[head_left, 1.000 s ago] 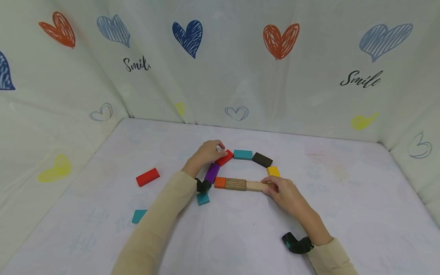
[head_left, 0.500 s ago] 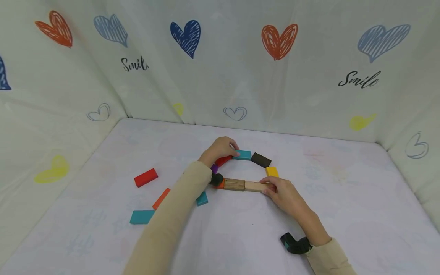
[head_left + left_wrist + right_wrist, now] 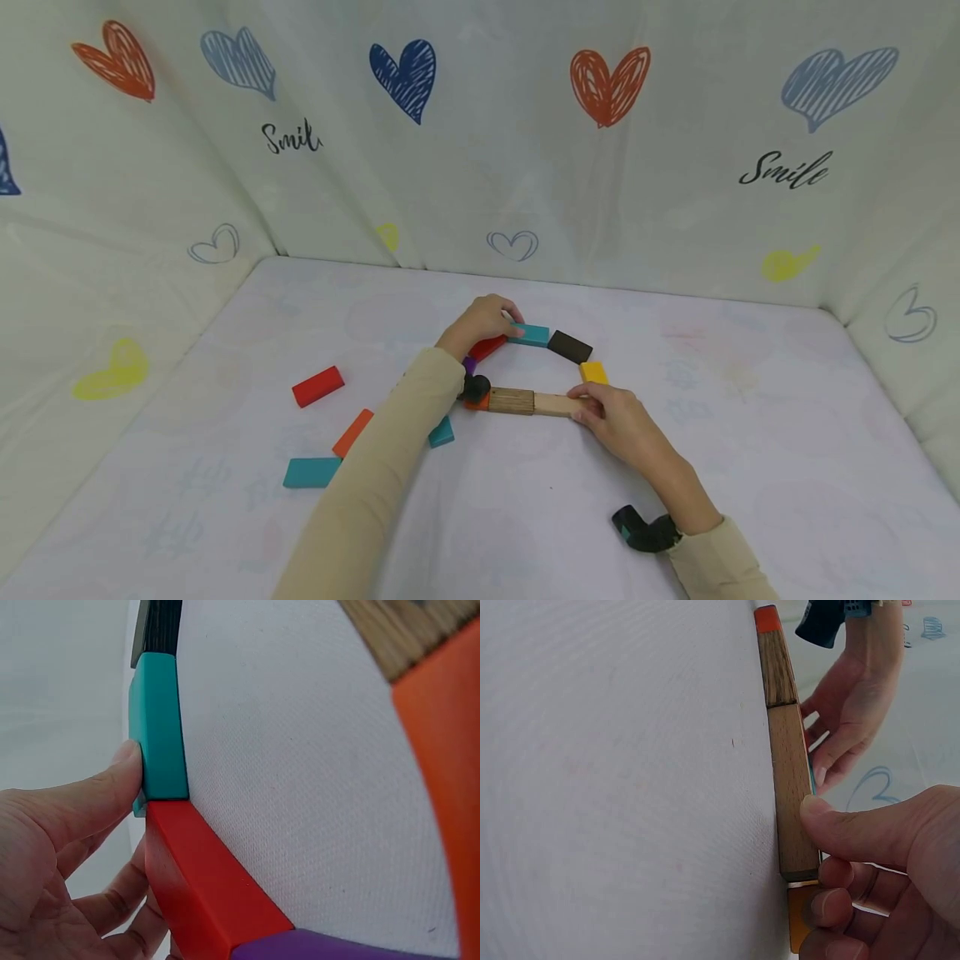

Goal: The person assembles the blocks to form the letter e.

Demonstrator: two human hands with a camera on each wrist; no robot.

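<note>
Several wooden blocks form a ring on the white cloth. At its far side my left hand (image 3: pixel 486 322) holds the left end of a teal block (image 3: pixel 162 727), thumb on its side; the other fingers are partly hidden. A red block (image 3: pixel 206 877) meets the teal one, followed by a purple block (image 3: pixel 307 946). On the near side my right hand (image 3: pixel 618 421) grips the right end of a pale wooden block (image 3: pixel 791 780), thumb on top and fingers curled at its end. A grained wooden block (image 3: pixel 512 402) and an orange block (image 3: pixel 766 619) continue that row leftward.
A dark block (image 3: pixel 570 347) and a yellow block (image 3: pixel 594 372) make the ring's right side. Left of it lie a loose red block (image 3: pixel 318 386), an orange-red block (image 3: pixel 352 432) and teal blocks (image 3: pixel 311 472), partly behind the left sleeve. A heart-printed curtain (image 3: pixel 480 150) stands behind.
My left hand has moved right from the red block to the teal block, uncovering the orange-red block on the left. My right hand stays at the pale wooden block.
</note>
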